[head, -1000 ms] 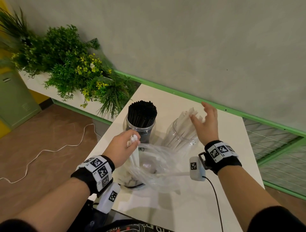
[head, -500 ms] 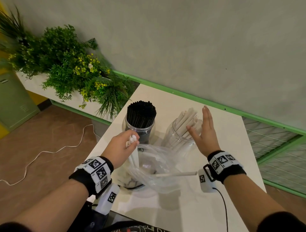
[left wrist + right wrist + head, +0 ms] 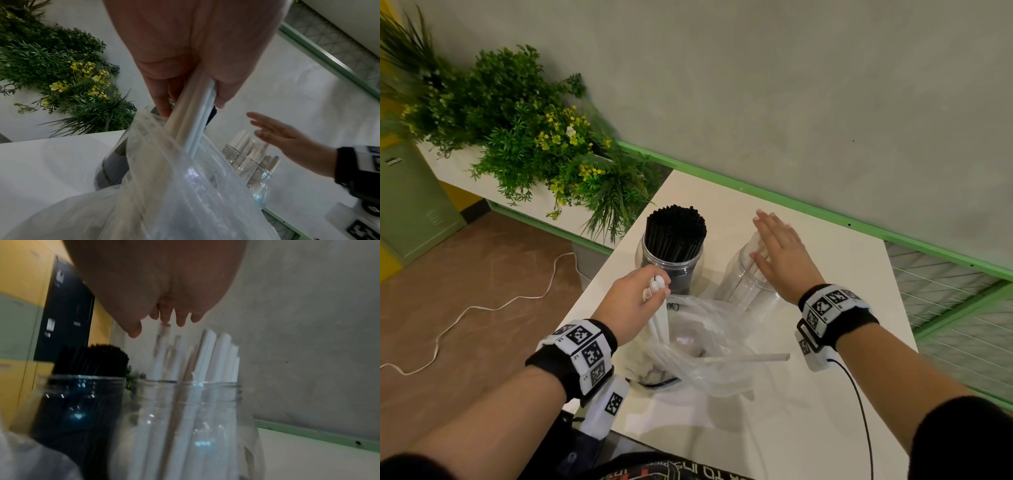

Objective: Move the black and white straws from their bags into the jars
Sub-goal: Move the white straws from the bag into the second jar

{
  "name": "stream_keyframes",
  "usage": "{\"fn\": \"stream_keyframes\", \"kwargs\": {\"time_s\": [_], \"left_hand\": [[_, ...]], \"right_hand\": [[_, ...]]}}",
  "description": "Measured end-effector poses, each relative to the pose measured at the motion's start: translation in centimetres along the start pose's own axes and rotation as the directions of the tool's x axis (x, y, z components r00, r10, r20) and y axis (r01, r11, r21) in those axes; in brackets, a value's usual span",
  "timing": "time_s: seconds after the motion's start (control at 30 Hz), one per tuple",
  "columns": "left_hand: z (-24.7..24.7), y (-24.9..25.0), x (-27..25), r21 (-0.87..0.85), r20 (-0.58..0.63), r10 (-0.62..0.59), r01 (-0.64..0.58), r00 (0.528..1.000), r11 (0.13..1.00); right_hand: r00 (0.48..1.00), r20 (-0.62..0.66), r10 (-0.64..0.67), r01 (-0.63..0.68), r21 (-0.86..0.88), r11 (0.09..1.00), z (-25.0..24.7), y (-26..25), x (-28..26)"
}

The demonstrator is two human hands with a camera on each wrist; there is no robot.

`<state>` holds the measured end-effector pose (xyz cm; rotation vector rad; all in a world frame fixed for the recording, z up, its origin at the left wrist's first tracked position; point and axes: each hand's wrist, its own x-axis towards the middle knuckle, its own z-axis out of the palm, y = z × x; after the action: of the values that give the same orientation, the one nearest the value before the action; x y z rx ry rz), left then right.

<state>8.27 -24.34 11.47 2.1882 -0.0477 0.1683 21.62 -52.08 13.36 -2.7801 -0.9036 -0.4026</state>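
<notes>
Right hand now hiding white straws

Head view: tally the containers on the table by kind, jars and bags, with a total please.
Jars: 2, the jar of black straws and the jar of white straws.
Clear plastic bags: at least 1; the crumpled plastic may hide a second, I cannot tell.
Total: 3 containers for certain.

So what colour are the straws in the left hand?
White straws, clearest in the left wrist view.
</notes>
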Motion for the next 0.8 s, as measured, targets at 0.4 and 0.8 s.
{"fn": "stream_keyframes", "kwargs": {"time_s": [0.4, 0.8], "left_hand": [[0.2, -0.2, 0.6, 0.043, -0.013, 0.021, -0.021, 1.0, 0.999], [-0.4, 0.7, -0.7, -0.112, 0.104, -0.053, 0.064, 0.993, 0.992]], "right_hand": [[0.688, 0.678, 0.259, -0.329, -0.027, 0.944, -0.2, -3.2, -9.4], [0.926, 0.128, 0.356, -0.306, 0.807, 0.506, -0.6, -11.4, -5.3]]}}
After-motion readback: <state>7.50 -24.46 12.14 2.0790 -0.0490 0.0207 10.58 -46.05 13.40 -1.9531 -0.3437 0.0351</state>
